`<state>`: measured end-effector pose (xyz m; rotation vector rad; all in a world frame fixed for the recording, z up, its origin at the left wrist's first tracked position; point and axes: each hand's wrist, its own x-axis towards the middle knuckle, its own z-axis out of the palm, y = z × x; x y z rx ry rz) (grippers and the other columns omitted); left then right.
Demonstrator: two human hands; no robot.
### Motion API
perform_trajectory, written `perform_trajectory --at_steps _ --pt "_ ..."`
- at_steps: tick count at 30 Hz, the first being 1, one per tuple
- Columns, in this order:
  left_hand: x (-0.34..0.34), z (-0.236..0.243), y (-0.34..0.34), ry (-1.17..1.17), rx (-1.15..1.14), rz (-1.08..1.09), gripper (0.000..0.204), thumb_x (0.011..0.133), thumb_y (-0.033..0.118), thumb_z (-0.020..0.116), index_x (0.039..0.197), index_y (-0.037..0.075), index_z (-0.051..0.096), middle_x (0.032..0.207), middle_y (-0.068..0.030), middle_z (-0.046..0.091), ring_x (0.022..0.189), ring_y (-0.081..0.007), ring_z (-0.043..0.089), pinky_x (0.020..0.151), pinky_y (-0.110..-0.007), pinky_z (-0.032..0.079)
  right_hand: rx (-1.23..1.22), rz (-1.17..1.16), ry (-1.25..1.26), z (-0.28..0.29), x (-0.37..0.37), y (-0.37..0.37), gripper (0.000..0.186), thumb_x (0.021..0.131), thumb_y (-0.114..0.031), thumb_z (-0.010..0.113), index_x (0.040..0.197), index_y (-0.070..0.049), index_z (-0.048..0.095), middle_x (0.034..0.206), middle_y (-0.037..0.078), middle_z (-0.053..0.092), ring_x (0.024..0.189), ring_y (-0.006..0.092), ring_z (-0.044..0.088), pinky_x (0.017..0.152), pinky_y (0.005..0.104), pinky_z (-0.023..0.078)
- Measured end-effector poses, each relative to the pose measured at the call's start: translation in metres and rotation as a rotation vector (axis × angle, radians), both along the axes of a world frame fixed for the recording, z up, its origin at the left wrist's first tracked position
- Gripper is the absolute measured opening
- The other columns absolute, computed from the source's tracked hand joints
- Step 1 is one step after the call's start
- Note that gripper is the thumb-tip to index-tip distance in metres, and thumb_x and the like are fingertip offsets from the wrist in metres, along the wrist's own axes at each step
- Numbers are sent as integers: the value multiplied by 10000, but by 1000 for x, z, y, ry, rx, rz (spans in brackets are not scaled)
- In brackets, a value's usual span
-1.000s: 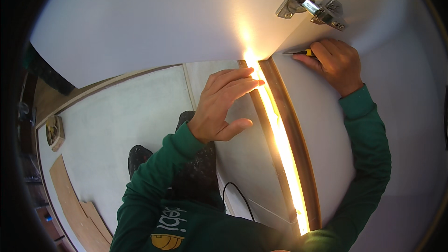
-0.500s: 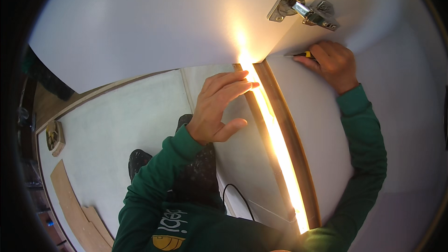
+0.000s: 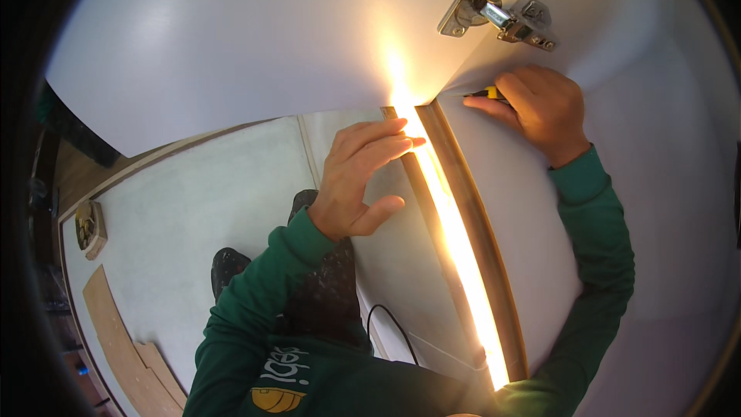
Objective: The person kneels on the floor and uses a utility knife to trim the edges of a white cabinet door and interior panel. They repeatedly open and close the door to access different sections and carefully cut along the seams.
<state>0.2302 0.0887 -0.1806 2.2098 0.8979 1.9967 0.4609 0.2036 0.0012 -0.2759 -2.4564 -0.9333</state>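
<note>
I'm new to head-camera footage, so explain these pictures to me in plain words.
There is no machine: a person works with two bare hands. Every picture comes from a wide fisheye camera worn on the head, looking down, so straight edges look bent.

The left hand is spread, its fingertips over a glowing light strip; whether they press on it is hard to tell. The right hand grips a small yellow-and-black tool near where white panels meet, below a metal hinge. At lower left, thin brown boards lie on a pale surface.

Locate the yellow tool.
In the head view, right of centre toward the top, the yellow tool is in the right hand, below the hinge.
</note>
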Motion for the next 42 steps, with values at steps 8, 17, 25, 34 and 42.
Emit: perform_trajectory --at_steps 8,17,25,34,42 --pt "-3 0 -1 44 3 9 551 1033 456 629 1393 39 607 1381 -116 712 1332 -359 569 1112 -494 427 50 6 -33 4 -6 0 424 851 -422 854 713 -137 572 662 1 535 612 192 595 546 342 488" --pt "-6 8 1 43 32 -1 553 1038 458 622 1380 23 610 1373 -103 720 1329 -352 573 1111 -491 429 16 16 -14 7 -10 4 423 845 -413 864 716 -135 572 662 1 540 614 191 596 547 338 488" --pt "-3 12 -5 3 9 -13 559 1063 475 578 1388 20 581 1347 -149 726 1318 -353 568 1103 -482 440 68 -5 -31 12 -7 0 418 847 -402 867 720 -135 572 664 -1 542 620 189 601 556 332 498" --pt "-10 16 -5 74 13 -4 576 1086 493 531 1409 17 555 1301 -187 740 1316 -355 570 1105 -482 442 62 15 -8 10 3 8 407 788 -362 903 724 -127 577 661 8 553 596 202 575 526 342 470" --pt "-9 14 -4 76 -2 9 615 1104 543 477 1407 13 545 1248 -204 759 1333 -361 559 1118 -485 452 75 -9 -24 7 17 18 389 858 -414 851 770 -124 608 689 2 584 638 197 626 564 345 511"
